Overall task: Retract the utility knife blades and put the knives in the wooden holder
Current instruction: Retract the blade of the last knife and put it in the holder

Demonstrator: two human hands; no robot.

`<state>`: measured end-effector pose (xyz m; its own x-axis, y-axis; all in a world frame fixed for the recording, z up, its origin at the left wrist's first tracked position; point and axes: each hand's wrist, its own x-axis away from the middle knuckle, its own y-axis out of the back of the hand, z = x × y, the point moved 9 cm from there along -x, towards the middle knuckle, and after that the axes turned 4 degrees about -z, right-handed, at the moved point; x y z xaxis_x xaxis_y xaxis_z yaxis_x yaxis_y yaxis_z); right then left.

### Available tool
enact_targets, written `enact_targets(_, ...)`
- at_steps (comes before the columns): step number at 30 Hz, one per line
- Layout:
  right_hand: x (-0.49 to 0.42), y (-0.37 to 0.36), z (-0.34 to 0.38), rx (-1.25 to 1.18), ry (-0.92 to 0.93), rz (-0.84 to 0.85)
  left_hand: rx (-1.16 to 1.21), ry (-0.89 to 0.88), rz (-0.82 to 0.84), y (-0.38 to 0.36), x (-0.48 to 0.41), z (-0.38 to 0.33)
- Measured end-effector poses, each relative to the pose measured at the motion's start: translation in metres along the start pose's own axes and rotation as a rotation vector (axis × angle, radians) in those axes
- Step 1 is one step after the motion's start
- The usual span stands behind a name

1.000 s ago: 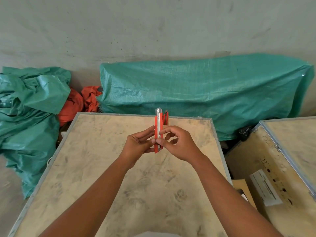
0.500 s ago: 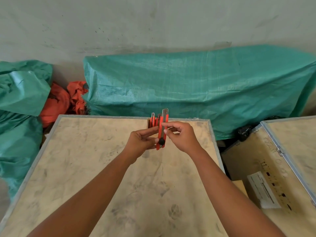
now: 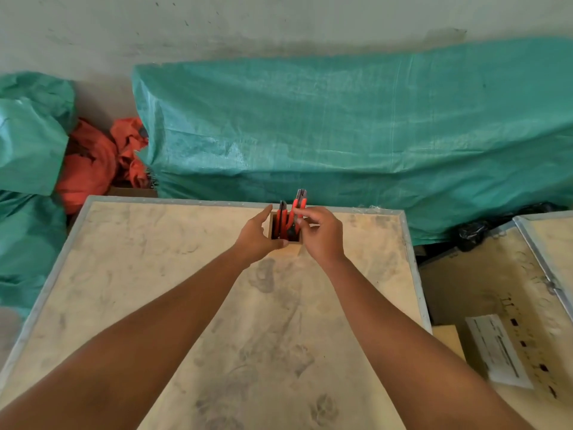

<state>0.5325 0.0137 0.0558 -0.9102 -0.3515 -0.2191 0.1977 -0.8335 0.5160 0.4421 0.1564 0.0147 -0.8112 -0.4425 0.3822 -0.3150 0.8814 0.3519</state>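
Head view. A small wooden holder (image 3: 294, 241) stood near the far edge of a pale, smudged crate top (image 3: 186, 305), between the person's 2 hands. The left hand (image 3: 255, 237) lay against the holder's left side with fingers extended and thumb along its near rim; the hand was spread, not closed, and appeared to steady the holder rather than grasp it. The right hand (image 3: 321, 234) pinched a red utility knife (image 3: 299, 206) between thumb and fingertips (image 3: 297, 211), the fingers closed on its body. This knife was upright and slightly tilted, its lower end inside the holder and its upper end projecting above the rim. No extended blade was visible at its tip, though the tip was too small to judge with certainty. A 2nd red knife (image 3: 282, 214) stood in the holder just left of the 1st, untouched by either hand. Behind the crate, a green tarpaulin (image 3: 356, 125) covered a long bulk against the wall; orange cloth (image 3: 93, 162) lay bunched at left. A 2nd crate (image 3: 496, 305) sat to the right, bearing a white label (image 3: 499, 349).
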Motion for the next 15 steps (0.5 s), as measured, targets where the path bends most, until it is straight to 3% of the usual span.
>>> enact_targets(7, 0.005, -0.011, -0.016, 0.077, 0.047, -0.002, 0.058, -0.04, 0.018, -0.008, -0.014, 0.013)
enact_targets(15, 0.009, -0.011, -0.019, 0.057, -0.057, -0.008, 0.033, -0.039, -0.018, -0.01, -0.01, 0.013)
